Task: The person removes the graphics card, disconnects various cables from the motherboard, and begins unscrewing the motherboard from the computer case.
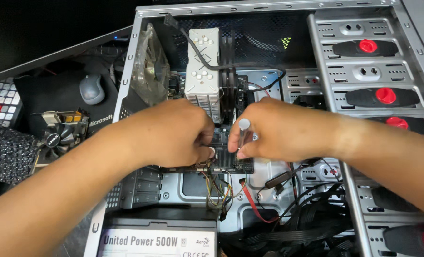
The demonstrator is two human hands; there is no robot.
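Both forearms reach in from the lower corners and meet over the open case (126,85). The left hand (174,135) is curled palm down, its fingers bent and pressed together against the motherboard (224,159); what they pinch cannot be told. The right hand (278,131) grips a screwdriver (243,135) upright between thumb and closed fingers, its clear handle rising above the thumb, its tip down on the board just below the cooler (202,66), between the two hands.
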